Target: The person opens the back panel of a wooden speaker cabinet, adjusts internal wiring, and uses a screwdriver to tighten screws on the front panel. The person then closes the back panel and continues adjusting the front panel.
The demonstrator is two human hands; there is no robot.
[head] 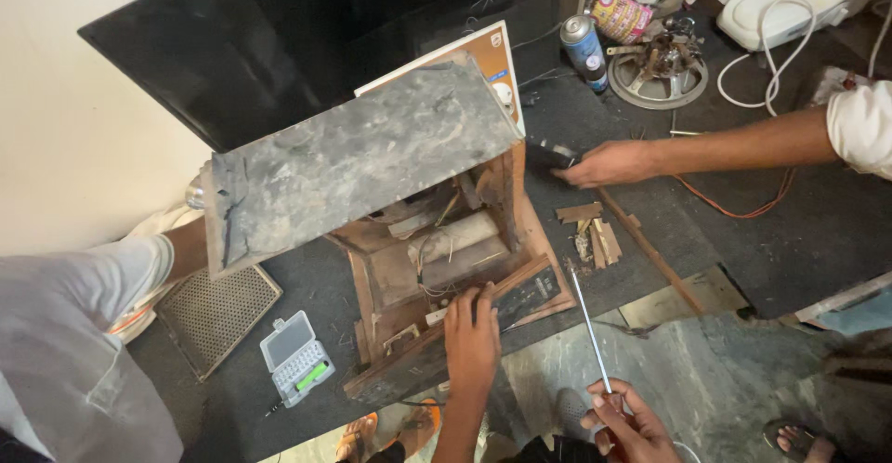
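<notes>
An old wooden box (437, 268) lies open on a dark mat, its grey scuffed lid (358, 161) tipped up at the back. Inside are a pale cylinder and loose wires. My left hand (472, 333) rests on the box's front wooden bar, fingers over its edge. My right hand (627, 421) grips the handle of a long screwdriver (588, 324), whose metal shaft points up toward the box's right corner without touching it.
Another person's hand (609, 161) reaches in from the right onto a black object. A second person in light clothes stands at the left. Wood chips (593, 235), a wooden strip (650, 249), a small plastic case (295, 356), a mesh grille (216, 310), a spray can (583, 50) and a black screen (307, 26) surround the box.
</notes>
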